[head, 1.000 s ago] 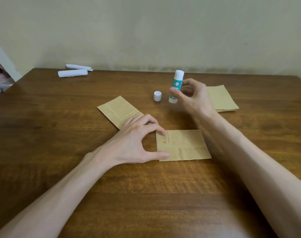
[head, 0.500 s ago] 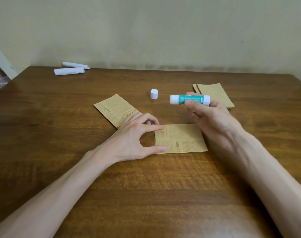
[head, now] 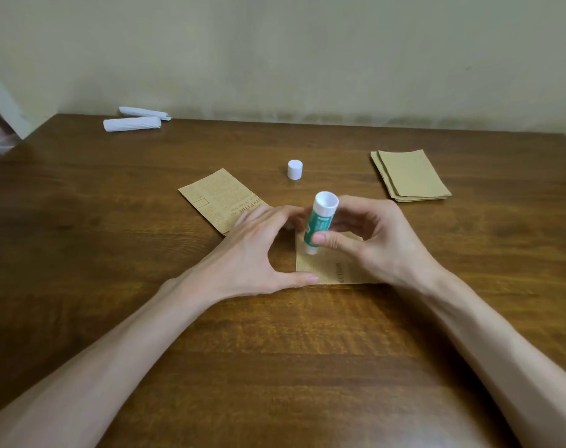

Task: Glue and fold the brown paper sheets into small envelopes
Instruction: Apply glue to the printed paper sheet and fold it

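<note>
Glue stick (head: 318,221), green-white plastic: my right hand (head: 372,244) pinching it tip-down on brown printed paper sheet (head: 326,273); left hand (head: 252,250), spread, pinning 9 o'clock edge steady.

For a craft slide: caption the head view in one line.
Right hand holds a glue stick tip-down on a brown sheet steadied by the left hand; its cap stands behind.

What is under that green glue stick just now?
A printed brown sheet lies under the glue stick, which the right hand holds tip down. The left hand presses the sheet's left edge. The right hand covers much of the sheet.
</note>
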